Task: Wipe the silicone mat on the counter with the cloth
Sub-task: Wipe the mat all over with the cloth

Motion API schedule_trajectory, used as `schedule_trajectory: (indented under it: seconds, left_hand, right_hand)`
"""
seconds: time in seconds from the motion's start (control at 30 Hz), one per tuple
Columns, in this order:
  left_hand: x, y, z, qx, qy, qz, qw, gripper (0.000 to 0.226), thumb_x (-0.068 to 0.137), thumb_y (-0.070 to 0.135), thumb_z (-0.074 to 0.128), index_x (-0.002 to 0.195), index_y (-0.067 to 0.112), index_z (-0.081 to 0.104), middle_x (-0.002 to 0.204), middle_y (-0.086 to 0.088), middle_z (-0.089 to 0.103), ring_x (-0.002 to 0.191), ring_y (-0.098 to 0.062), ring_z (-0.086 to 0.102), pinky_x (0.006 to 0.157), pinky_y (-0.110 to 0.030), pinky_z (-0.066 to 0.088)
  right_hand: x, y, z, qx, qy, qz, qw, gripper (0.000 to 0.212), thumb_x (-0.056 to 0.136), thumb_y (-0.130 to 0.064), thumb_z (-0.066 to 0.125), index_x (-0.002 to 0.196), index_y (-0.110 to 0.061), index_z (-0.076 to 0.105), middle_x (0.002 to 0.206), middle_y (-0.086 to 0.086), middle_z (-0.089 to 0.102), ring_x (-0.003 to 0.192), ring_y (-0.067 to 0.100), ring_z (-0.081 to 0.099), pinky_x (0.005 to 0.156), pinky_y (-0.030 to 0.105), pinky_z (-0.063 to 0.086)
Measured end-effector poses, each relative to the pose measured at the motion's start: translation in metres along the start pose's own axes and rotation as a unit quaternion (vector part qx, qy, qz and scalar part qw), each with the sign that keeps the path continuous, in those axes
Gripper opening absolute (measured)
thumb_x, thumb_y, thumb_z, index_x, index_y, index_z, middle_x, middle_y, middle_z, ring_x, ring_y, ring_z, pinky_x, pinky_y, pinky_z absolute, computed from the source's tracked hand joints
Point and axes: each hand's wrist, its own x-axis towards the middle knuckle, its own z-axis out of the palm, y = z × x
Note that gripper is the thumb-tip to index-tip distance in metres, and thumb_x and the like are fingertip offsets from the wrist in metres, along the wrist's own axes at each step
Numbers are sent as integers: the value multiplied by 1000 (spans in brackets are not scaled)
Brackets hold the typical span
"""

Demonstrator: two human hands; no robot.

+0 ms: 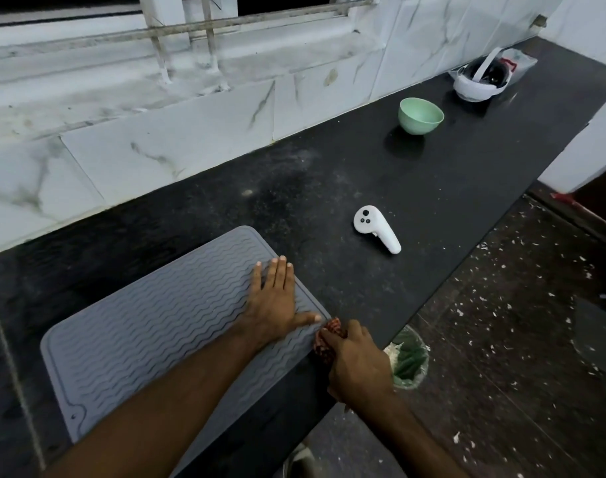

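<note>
A grey silicone mat (149, 326) with a wavy ribbed surface lies on the black counter (380, 188), near its front edge. My left hand (275, 301) rests flat on the mat's right end, fingers spread and pressing down. My right hand (358, 363) is closed around a bunched red patterned cloth (329, 339), which touches the mat's front right corner. Most of the cloth is hidden inside my fist.
A white handheld controller (375, 227) lies on the counter to the right of the mat. Farther back stand a green bowl (420, 116) and a white headset (480, 79). A marble-tiled wall (177, 139) runs behind. The counter's front edge drops to a speckled floor (501, 339).
</note>
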Motion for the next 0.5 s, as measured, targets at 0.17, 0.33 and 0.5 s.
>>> schedule_trajectory:
  seconds: [0.17,0.33,0.5]
  left_hand:
    - [-1,5,-4,28,-15,-5,999,130,73,95,16,155,-1,-11,165,-21,-11,153,-33,-12,119,-58,-13]
    - [-1,9,-12,39,-22,14,999,130,74,94,23,156,-2,-7,165,-22,-9,153,-34,-9,119,-59,-14]
    - [-7,5,-12,40,-46,34,998,132,72,95,28,156,-1,-8,165,-21,-10,153,-33,-10,119,-59,-11]
  right_hand:
    - [-14,-21,14,-20,58,-21,998,43,78,-30,65,121,-28,65,107,4,54,93,23,58,56,36,50]
    - [-17,-23,10,-35,54,-42,997,34,82,-33,62,115,-29,68,102,4,56,90,25,59,56,35,49]
    - [-21,-34,13,-27,76,-14,997,28,78,-34,69,104,-25,73,94,3,57,80,23,59,48,32,46]
